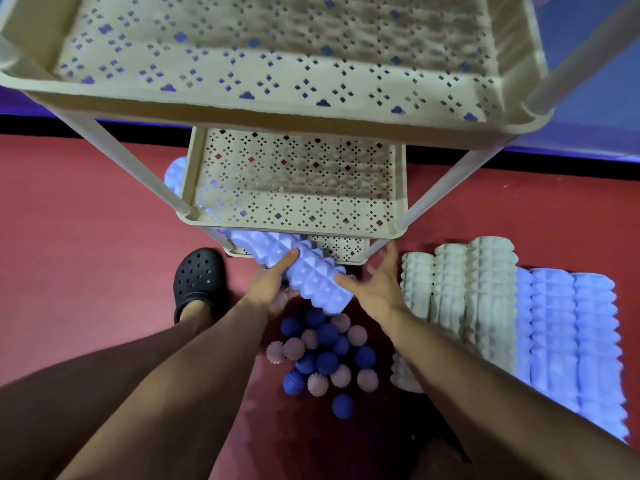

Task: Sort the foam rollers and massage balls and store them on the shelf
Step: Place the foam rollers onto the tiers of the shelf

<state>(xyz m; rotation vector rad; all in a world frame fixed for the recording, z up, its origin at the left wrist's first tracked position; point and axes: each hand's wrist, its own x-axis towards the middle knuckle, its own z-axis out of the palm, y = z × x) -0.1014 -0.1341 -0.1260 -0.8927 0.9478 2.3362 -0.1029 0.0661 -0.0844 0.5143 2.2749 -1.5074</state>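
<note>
My left hand point(268, 284) grips the roller point(304, 271), half onto the bottom tier point(346, 245) ahead; right hand point(375, 289) steadies its end, fingers relaxed. It may snag the post point(379, 245) and drop onto the balls point(325, 355) below.

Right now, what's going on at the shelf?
A person is feeding a lavender foam roller into the bottom tier of the beige shelf unit. The left hand grips the roller; the right hand touches its near end with fingers spread. Cream rollers, more lavender rollers and a pile of spiky massage balls wait on the red floor. The upper trays look empty.
</note>
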